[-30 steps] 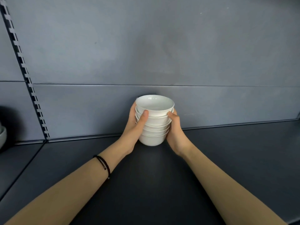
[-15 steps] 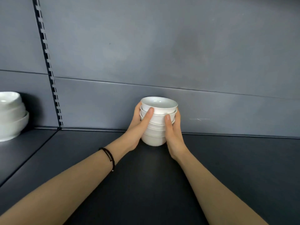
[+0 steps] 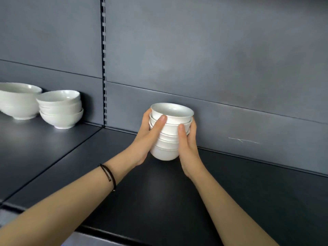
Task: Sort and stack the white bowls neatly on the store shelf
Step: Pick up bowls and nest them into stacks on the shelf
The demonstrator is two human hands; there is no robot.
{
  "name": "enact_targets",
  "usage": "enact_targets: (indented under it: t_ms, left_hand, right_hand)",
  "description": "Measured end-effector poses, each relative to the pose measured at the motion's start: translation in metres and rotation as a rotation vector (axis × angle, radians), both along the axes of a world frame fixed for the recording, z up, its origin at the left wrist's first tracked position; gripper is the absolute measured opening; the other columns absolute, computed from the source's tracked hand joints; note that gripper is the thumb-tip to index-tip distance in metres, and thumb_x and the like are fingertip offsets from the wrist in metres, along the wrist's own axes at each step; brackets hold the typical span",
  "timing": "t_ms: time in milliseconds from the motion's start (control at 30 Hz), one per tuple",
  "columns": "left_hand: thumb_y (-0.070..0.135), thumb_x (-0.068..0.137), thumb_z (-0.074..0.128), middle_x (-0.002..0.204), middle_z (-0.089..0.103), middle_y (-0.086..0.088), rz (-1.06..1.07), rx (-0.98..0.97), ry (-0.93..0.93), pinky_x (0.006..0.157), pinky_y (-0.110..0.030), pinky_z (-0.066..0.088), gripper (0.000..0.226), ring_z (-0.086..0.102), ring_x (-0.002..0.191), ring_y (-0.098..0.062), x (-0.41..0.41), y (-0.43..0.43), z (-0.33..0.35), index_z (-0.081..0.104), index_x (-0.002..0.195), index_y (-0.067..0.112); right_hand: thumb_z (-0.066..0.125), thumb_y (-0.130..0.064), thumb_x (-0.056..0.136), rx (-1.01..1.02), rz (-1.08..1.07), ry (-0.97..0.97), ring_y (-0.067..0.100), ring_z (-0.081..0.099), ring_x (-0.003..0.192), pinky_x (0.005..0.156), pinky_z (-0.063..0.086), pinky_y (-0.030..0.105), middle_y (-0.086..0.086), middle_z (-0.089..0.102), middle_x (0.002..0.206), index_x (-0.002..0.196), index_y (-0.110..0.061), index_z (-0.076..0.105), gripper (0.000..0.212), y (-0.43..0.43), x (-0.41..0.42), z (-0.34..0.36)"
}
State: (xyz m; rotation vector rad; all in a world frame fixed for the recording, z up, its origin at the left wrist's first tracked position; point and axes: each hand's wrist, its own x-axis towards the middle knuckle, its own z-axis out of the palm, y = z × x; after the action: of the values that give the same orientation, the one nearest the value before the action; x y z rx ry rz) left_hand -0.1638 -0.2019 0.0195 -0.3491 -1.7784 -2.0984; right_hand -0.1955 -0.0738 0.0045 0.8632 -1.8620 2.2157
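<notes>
Head view: left hand [image 3: 147, 139] and right hand [image 3: 188, 148] clasp opposite sides of a nested stack of small white ceramic bowls [image 3: 167, 152], far centre on the dark metal shelf [image 3: 239, 192]. Wider white bowls [image 3: 61, 109] stand stacked far left; seemingly only release remains.

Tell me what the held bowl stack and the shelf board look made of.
The bowl stack: likely glazed ceramic or porcelain, glossy white, with soft highlights on the rims. The shelf board: probably painted metal, dark matte grey, with a faint dull sheen; unconfirmed.
</notes>
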Motion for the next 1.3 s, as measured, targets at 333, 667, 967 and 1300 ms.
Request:
enact_targets:
  t_ms: [333,667,967,1300]
  left_hand:
    - [0.057,0.080,0.059,0.128,0.060,0.012,0.123,0.012,0.021,0.097,-0.031,0.048,0.064,0.059,0.115,-0.005,0.057,-0.066,0.019,0.036,0.136,0.036]
    - [0.066,0.074,0.060,0.123,0.064,0.016,0.238,0.004,-0.009,0.097,-0.035,0.048,0.066,0.061,0.112,-0.004,0.114,-0.203,0.026,0.041,0.131,0.041]
    - [0.073,0.069,0.063,0.132,0.057,0.017,0.297,-0.026,-0.057,0.104,-0.036,0.043,0.082,0.056,0.119,-0.004,0.181,-0.351,0.024,0.033,0.139,0.042]
    - [0.063,0.076,0.059,0.129,0.059,0.017,0.323,-0.037,-0.058,0.102,-0.034,0.045,0.074,0.058,0.116,-0.003,0.224,-0.466,0.007,0.031,0.141,0.037]
  right_hand:
    - [0.060,-0.066,0.079,0.011,0.123,0.004,0.001,0.053,0.124,0.101,0.046,0.029,-0.020,0.054,0.137,0.145,-0.039,0.026,0.080,-0.069,0.045,0.026]
    - [0.060,-0.070,0.072,0.036,0.238,-0.032,0.005,0.052,0.127,0.110,0.041,0.043,-0.018,0.051,0.140,0.142,-0.047,0.027,0.080,-0.211,0.093,0.032]
    - [0.055,-0.078,0.067,0.062,0.265,-0.084,0.003,0.047,0.129,0.113,0.038,0.042,-0.023,0.045,0.143,0.131,-0.066,0.027,0.071,-0.363,0.152,0.027]
    - [0.056,-0.072,0.074,0.091,0.290,-0.054,0.001,0.046,0.131,0.113,0.038,0.041,-0.024,0.044,0.144,0.141,-0.056,0.023,0.076,-0.476,0.192,0.009]
